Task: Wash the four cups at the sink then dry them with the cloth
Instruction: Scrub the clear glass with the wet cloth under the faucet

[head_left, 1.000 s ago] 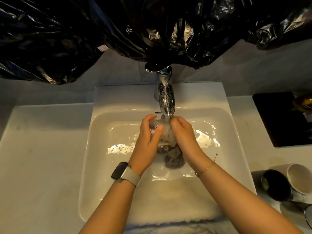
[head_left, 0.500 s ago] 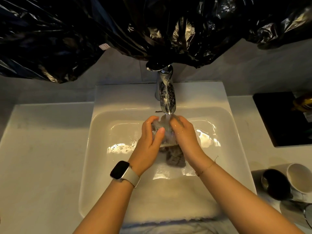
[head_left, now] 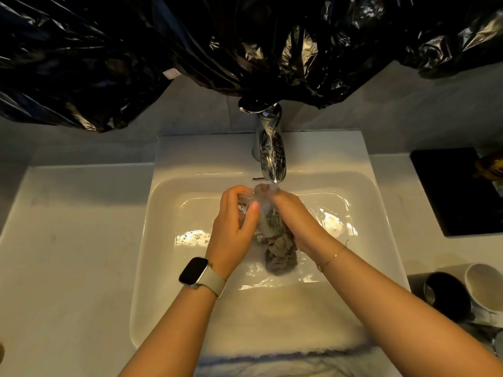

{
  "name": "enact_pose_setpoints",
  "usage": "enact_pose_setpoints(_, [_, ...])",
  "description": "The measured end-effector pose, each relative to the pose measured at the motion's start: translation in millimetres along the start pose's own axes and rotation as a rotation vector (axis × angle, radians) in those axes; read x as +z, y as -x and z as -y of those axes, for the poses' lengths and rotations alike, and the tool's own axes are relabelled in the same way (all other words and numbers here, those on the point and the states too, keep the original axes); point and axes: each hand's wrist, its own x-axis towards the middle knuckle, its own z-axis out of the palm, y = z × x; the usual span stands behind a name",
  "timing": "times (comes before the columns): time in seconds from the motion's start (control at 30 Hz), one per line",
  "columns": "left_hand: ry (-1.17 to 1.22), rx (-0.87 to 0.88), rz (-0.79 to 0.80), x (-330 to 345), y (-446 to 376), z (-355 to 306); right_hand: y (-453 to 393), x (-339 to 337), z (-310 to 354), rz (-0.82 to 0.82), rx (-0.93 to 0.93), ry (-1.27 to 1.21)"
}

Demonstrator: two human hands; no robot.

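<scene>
Under the running tap (head_left: 270,159) my left hand (head_left: 235,227) grips a small clear glass cup (head_left: 246,206), its fingers curled round it. My right hand (head_left: 292,216) holds a wet grey cloth (head_left: 280,251) against the cup; the cloth's bunched end hangs down into the white sink (head_left: 174,268). Water and my fingers blur most of the cup. On the counter at the right stand a dark cup (head_left: 446,295) and a white cup (head_left: 484,289), side by side.
Black plastic sheeting (head_left: 190,50) hangs over the wall behind the tap. A black tray (head_left: 457,191) lies at the back right. The white counter (head_left: 68,254) stretches left of the sink. Another shiny item (head_left: 496,341) is cut off at the right edge.
Both hands have shifted slightly up toward the spout while rubbing; the cloth's hanging end has swung a little. The cups on the counter have not moved.
</scene>
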Motion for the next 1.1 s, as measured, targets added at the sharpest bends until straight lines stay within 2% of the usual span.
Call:
enact_pose_setpoints(0.1, [0.25,-0.255,-0.069,3.5,-5.7,-4.2,11.7,9.7,-6.0,-0.097,-0.28,-0.033])
enact_pose_setpoints(0.2, [0.456,-0.53,-0.054,1.4,-8.5,-6.6,19.7,13.2,-29.4,-0.136,-0.494,-0.003])
enact_pose_setpoints(0.3, [0.574,-0.663,-0.039,3.7,-0.5,-9.2,22.9,7.3,-43.7,-0.133,-0.542,0.092])
enact_pose_setpoints(0.37, [0.658,-0.718,-0.102,12.9,4.7,-13.4,22.5,7.8,-44.4,-0.224,-0.51,0.036])
enact_pose_setpoints(0.47, [0.663,-0.734,-0.202,24.4,8.3,-15.4,26.1,13.3,-46.7,-0.418,-0.446,-0.085])
enact_pose_setpoints(0.53, [0.663,-0.713,-0.235,24.6,8.3,-14.0,37.4,15.6,-53.4,-0.455,-0.479,-0.079])
enact_pose_setpoints(0.63, [0.651,-0.691,-0.189,18.2,9.8,-11.3,49.3,13.0,-49.8,-0.372,-0.512,-0.066])
enact_pose_setpoints(0.73, [0.667,-0.696,-0.108,15.6,12.6,-12.5,32.9,2.4,-32.0,-0.286,-0.417,-0.055])
enact_pose_setpoints(0.83, [0.808,-0.836,-0.195,12.3,11.1,-15.7,29.5,-1.7,-33.2,-0.191,-0.375,-0.038])
enact_pose_setpoints(0.9, [0.857,-0.893,-0.25,10.9,9.6,-15.2,41.3,2.5,-45.3,-0.181,-0.434,-0.006])
enact_pose_setpoints(1.0, [0.806,-0.855,-0.21,14.8,14.2,-17.0,45.8,4.4,-46.7,-0.261,-0.532,0.059])
enact_pose_setpoints(1.1, [0.702,-0.754,-0.183,20.4,21.4,-22.5,25.1,0.8,-28.4,-0.297,-0.458,0.025])
